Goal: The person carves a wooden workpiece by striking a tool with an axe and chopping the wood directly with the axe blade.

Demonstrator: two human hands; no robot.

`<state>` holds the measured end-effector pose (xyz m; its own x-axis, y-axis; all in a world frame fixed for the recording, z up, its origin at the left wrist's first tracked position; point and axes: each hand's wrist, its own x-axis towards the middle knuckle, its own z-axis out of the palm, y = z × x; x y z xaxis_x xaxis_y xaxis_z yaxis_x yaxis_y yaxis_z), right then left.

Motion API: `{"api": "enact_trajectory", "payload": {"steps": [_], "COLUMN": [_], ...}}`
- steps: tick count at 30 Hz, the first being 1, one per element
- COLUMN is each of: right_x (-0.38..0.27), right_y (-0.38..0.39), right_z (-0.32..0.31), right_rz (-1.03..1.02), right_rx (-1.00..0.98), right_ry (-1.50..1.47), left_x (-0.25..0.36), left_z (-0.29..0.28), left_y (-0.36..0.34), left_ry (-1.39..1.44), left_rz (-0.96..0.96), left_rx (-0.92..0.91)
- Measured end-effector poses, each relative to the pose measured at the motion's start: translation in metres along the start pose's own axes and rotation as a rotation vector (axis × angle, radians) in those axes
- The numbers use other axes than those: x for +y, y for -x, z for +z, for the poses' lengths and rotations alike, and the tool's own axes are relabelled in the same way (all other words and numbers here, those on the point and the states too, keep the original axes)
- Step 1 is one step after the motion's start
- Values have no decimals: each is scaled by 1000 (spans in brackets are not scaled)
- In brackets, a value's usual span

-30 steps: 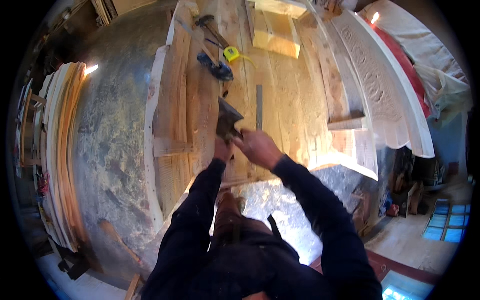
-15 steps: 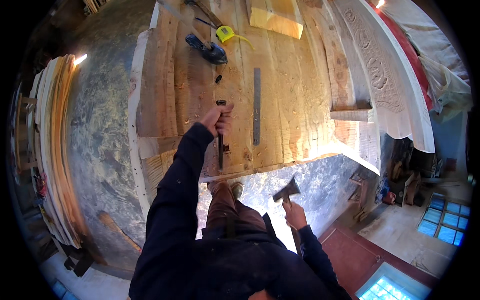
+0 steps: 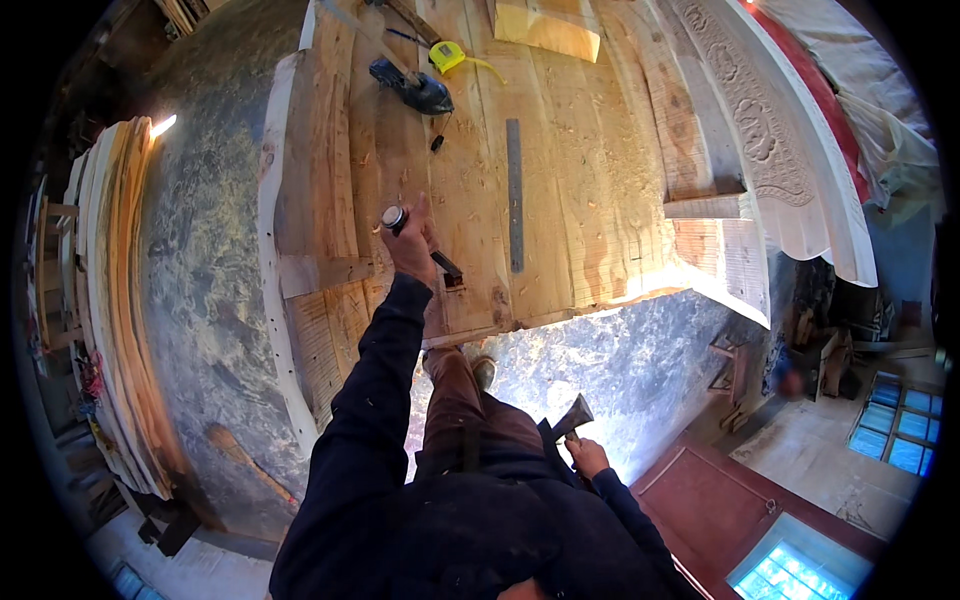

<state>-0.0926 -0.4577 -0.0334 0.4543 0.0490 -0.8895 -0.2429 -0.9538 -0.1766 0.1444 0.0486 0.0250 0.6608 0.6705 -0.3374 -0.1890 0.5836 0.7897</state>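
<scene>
My left hand [image 3: 412,242] is wrapped round a chisel [image 3: 447,265], its ringed handle end showing above the fist. The chisel leans, and its blade end is at a small dark mortise [image 3: 454,281] near the front edge of the wooden workpiece [image 3: 580,200]. Down by my right thigh, my right hand [image 3: 587,456] grips a hatchet [image 3: 571,418] by its handle, just under the metal head. A steel ruler [image 3: 514,195] lies flat on the boards to the right of my left hand.
Farther back lie a dark blue-black boat-shaped tool [image 3: 412,88], a yellow tape measure [image 3: 447,56] and a wood block [image 3: 547,30]. Wood chips dot the boards. A carved pale panel [image 3: 757,110] stands at the right. Stacked planks [image 3: 125,300] and a brush [image 3: 245,460] are at the left.
The chisel has gone from nearly upright in view to a slant, its handle end swung left with my left hand. My right hand has lowered the hatchet toward my leg.
</scene>
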Motion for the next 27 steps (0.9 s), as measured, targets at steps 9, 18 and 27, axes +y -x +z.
{"api": "enact_trajectory", "payload": {"steps": [9, 18, 27], "right_x": [-5, -107, -315], "right_y": [7, 36, 119], "right_z": [-15, -71, -202], "right_rz": [-452, -442, -868], "right_rx": [214, 328, 488], "right_ry": [481, 68, -534], "left_x": [-29, -61, -75], "left_z": [-12, -19, -31], "left_y": [11, 30, 55], "left_ry": [-85, -71, -323], "left_rz": [73, 240, 296], "left_rx": [-2, 32, -46]}}
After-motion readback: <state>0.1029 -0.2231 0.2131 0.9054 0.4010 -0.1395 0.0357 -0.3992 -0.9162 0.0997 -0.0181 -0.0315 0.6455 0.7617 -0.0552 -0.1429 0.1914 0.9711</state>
